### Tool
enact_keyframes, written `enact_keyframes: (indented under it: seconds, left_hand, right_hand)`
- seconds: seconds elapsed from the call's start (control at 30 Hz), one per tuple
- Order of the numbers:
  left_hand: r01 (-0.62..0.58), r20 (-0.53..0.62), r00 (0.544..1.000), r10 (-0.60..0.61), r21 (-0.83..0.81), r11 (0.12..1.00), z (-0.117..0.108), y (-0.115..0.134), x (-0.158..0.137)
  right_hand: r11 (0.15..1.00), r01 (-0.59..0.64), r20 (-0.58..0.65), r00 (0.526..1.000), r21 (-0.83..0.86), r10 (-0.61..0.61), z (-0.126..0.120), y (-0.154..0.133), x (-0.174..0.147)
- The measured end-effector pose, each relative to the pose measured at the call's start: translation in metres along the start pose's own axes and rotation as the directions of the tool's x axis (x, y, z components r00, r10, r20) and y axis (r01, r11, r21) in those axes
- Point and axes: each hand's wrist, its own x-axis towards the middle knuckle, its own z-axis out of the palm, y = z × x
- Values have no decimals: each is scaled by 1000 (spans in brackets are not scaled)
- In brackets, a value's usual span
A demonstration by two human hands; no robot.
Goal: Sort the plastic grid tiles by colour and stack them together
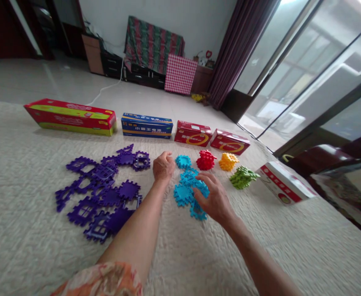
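Observation:
Light blue interlocking plastic tiles (183, 194) lie in a loose, overlapping cluster. Over their right side is my right hand (215, 199), thumb and fingers apart; whether the fingertips touch a tile I cannot tell. Just beyond the cluster stands a small light blue stack of tiles (183, 161). My left hand (163, 166) is curled closed beside that stack on its left, with nothing visible in it. To the left, purple tiles (129, 190) with notched edges are spread in a heap, some shaped like window frames. My left forearm covers part of the heap's near edge.
Right of the blue stack sit stacked red (205, 160), yellow (228, 161) and green tiles (244, 177). Behind runs a row of boxes: a long red-and-yellow box (75, 117), a blue box (147, 126) and two red boxes (193, 134). A white box (283, 183) stands right. A quilted cover (186, 255) lies beneath.

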Motion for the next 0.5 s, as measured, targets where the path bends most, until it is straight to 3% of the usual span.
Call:
enact_keyframes:
  seconds: [0.23,0.37,0.5]
  left_hand:
    - [17,1,1000,-17,-15,1000,-2,3,0]
    - [32,-12,999,-32,-18,999,-1,4,1]
    - [40,-36,998,-42,-34,999,0,3,2]
  right_hand:
    - [979,-19,137,989,-203,48,20,-2,29]
    - [980,14,200,979,-201,27,20,2,30]
    - [991,54,180,983,-122,-31,16,3,33]
